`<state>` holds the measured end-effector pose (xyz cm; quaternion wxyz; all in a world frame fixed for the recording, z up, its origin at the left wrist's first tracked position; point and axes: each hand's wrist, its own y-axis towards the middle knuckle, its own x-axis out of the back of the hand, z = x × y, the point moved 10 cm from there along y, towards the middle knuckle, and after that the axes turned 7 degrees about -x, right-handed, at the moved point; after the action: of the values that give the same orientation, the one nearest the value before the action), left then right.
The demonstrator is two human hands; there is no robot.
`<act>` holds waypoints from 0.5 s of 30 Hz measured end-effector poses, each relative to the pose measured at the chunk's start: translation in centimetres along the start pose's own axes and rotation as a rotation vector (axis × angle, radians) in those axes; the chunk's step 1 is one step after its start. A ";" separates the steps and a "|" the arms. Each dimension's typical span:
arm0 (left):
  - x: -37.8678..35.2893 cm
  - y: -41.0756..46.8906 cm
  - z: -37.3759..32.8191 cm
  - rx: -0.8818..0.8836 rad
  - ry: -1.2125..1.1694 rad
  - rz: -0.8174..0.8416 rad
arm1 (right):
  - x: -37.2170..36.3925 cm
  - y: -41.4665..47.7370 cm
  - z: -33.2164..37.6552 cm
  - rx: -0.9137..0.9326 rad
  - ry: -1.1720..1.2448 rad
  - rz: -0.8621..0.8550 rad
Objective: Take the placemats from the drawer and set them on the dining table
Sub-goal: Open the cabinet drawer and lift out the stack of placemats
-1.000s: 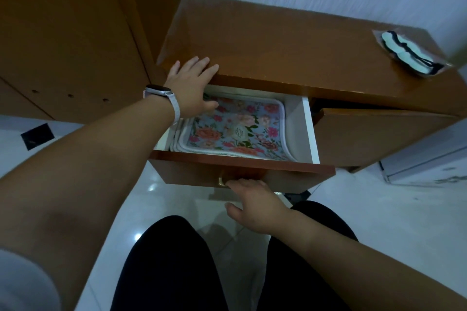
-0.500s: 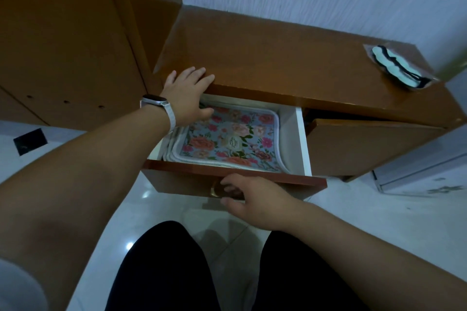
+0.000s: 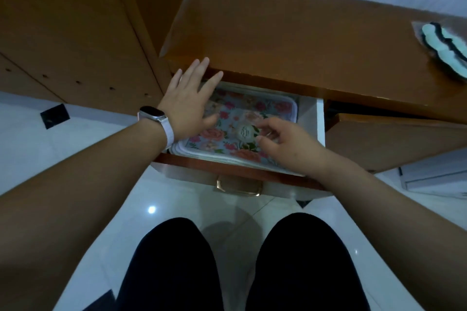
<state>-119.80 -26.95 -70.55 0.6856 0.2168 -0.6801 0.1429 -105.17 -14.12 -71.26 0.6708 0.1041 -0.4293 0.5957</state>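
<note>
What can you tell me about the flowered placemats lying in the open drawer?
The placemats are a flat stack, rectangular with rounded corners and a pale border. The top one has pink and peach roses with green leaves on light blue, and a small round white emblem near its middle. They lie in the white-lined drawer, filling most of it. The left hand is spread over the stack's left part and the right hand reaches over its right part; contact is unclear.

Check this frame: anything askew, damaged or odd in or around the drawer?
Nothing stands out. The placemats lie flat in a neat stack in the open drawer, with both hands, left hand and right hand, open above them. The right-hand cabinet door stands ajar.
</note>
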 end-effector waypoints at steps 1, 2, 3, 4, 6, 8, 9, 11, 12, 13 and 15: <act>0.6 -0.1 -0.1 0.011 -0.020 0.007 | 0.0 0.1 -0.4 -0.018 0.006 0.008; 0.9 -0.4 -0.2 0.026 -0.044 0.036 | 0.0 0.1 -0.8 -0.045 0.021 0.023; 1.0 -0.7 -0.2 0.050 -0.072 0.085 | 0.1 -0.1 -1.2 -0.074 0.040 0.041; 0.8 -1.2 -0.2 0.081 -0.098 0.145 | 0.2 -0.3 -1.5 -0.099 0.056 0.055; 0.7 -2.2 -0.4 0.132 -0.128 0.269 | 1.1 -1.0 -1.8 -0.135 0.078 0.074; 1.0 -3.1 -1.0 0.170 -0.171 0.364 | 2.1 -1.8 -2.1 -0.163 0.066 0.082; 1.2 -3.5 -1.5 0.174 -0.197 0.403 | 2.5 -2.2 -2.4 -0.178 0.054 0.093; 1.8 -3.9 -3.1 0.143 -0.236 0.475 | 3.2 -2.9 -2.8 -0.195 0.004 0.125; 2.1 -4.0 -4.0 0.127 -0.262 0.506 | 3.4 -3.3 -3.0 -0.198 -0.022 0.142; 2.4 -4.0 -4.8 0.124 -0.295 0.523 | 3.5 -3.6 -3.2 -0.195 -0.039 0.157; 2.9 -3.8 -5.8 0.159 -0.362 0.543 | 3.8 -4.1 -3.5 -0.186 -0.043 0.180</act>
<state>-112.75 -27.67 -67.92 0.4713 0.1022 -0.8106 0.3321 -100.26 -10.26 -69.23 0.6120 0.0154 -0.5048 0.6086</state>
